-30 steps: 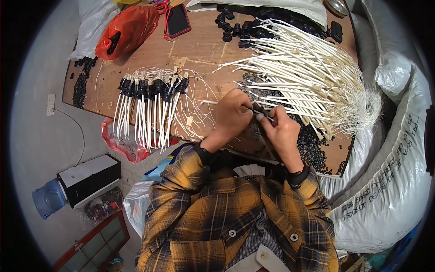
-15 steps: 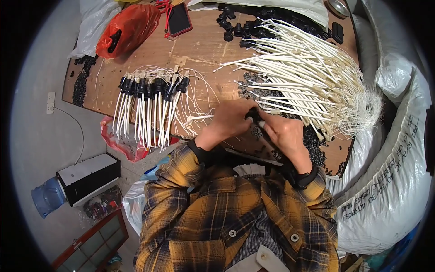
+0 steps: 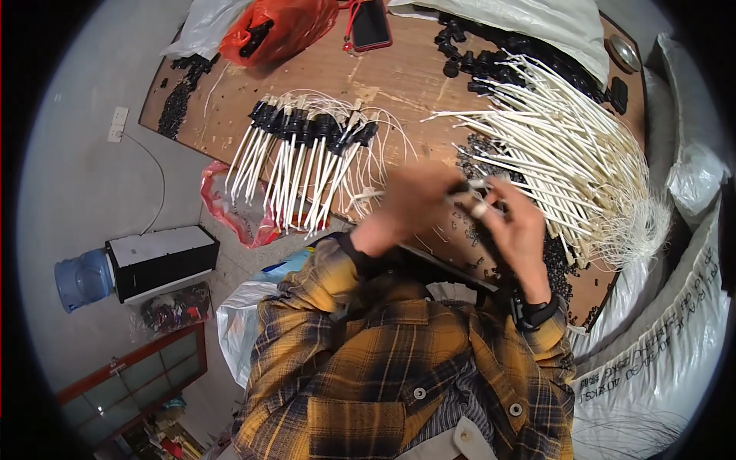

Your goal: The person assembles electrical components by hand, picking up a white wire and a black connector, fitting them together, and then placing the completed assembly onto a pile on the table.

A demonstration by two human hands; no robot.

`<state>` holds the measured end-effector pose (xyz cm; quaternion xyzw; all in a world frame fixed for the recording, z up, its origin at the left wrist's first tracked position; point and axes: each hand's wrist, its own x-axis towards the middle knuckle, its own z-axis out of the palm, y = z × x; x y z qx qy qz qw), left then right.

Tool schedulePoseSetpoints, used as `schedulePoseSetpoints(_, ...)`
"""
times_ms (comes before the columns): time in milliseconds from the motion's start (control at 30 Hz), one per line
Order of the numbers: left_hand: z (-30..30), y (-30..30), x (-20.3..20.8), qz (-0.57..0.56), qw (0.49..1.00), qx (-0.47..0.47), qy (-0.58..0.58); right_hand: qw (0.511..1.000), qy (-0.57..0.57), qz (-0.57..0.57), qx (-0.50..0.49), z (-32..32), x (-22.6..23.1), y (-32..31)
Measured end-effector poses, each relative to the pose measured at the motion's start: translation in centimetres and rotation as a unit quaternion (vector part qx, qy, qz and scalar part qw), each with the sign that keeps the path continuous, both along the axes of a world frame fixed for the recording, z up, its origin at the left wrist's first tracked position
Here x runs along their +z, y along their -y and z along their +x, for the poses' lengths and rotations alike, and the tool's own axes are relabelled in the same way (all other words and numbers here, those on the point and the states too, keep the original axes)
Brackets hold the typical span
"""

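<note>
My left hand (image 3: 418, 198) is smeared by motion, its fingers bent around a small black plastic fitting (image 3: 458, 187) whose dark end shows at the fingertips. Beside it, my right hand (image 3: 518, 224) pinches a thin white wire piece (image 3: 478, 184) between thumb and fingers. A white band (image 3: 479, 209) shows at the right thumb's tip. Both hands are close together above the near table edge. To their left lies a row of finished-looking black sockets (image 3: 303, 126) with white sleeved leads (image 3: 290, 180). A large bundle of white sleeved wires (image 3: 560, 146) lies right of my hands.
Loose small black parts (image 3: 556, 261) are scattered under and beside the wire bundle. More black fittings (image 3: 460, 57) lie at the back by a white sack (image 3: 529, 27). A red bag (image 3: 276, 34) and a phone (image 3: 370, 24) lie farther off. Full white sacks (image 3: 652, 345) stand at the right.
The view has shifted, so the table sits farther right and higher. My hands have drawn slightly apart, and a white wire piece now shows between them. The left hand has become blurred.
</note>
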<state>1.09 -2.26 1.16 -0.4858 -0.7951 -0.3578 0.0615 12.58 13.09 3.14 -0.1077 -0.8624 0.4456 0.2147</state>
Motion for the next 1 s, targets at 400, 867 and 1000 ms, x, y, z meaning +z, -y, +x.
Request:
schedulePoseSetpoints(400,-6.7,2.1,1.9,-0.008,0.984,0.152,-0.089,0.981,0.093,0.147,0.085,0.4,-2.5,-0.4)
schedulePoseSetpoints(867,-14.5,-9.5,-4.5,-0.063,0.981,0.140,0.118,0.931,0.082,0.346,-0.088,4.3,0.0,-7.9)
schedulePoseSetpoints(1000,-10.5,-6.6,-2.5,0.007,1.000,0.024,0.011,0.949,0.045,0.305,-0.063,3.5,0.5,-6.9)
